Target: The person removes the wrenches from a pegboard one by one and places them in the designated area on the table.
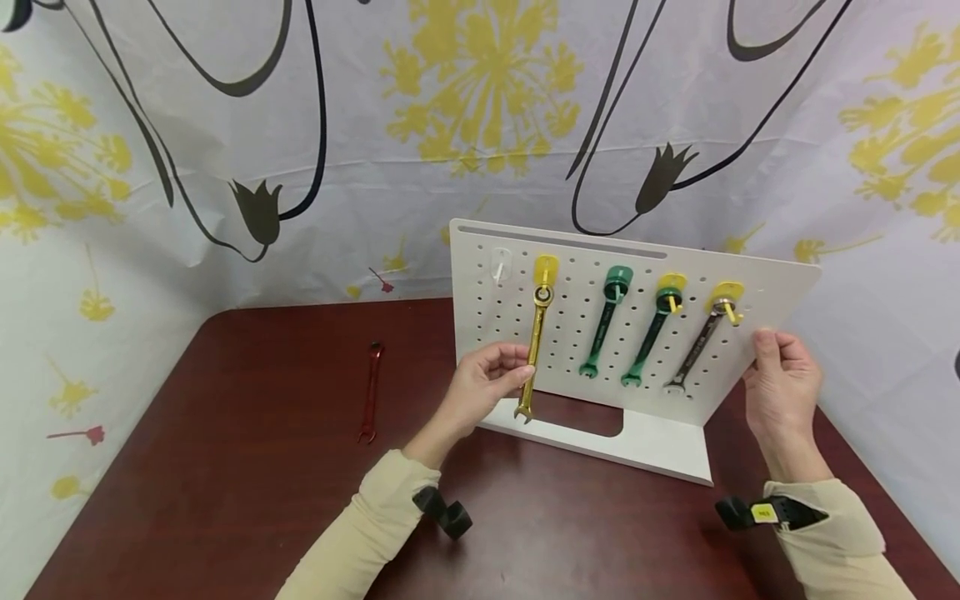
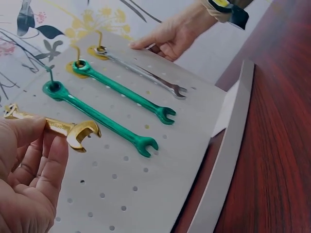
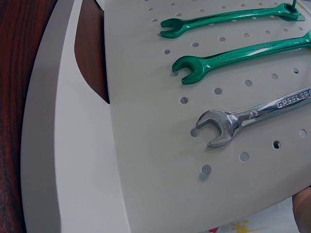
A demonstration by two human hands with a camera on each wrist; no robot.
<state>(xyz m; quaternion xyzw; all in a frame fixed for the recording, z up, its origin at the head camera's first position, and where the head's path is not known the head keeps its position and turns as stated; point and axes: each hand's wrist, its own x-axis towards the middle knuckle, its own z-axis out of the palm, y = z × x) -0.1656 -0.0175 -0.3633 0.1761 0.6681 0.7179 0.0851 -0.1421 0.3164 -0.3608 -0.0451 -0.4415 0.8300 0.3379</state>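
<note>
A white pegboard [image 1: 720, 367] is gripped at its right edge by the right hand [image 1: 783, 387]; before the board's left part, the left hand [image 1: 482, 385] is occupied by a pinched gold wrench [image 1: 536, 333], ring end up, well apart from the right.

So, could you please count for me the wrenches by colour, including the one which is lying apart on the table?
Green wrenches: 2, on the pegboard
Silver wrench: 1, on the pegboard
Gold wrench: 1, in the left hand
Red wrench: 1, on the table
Total: 5
</note>
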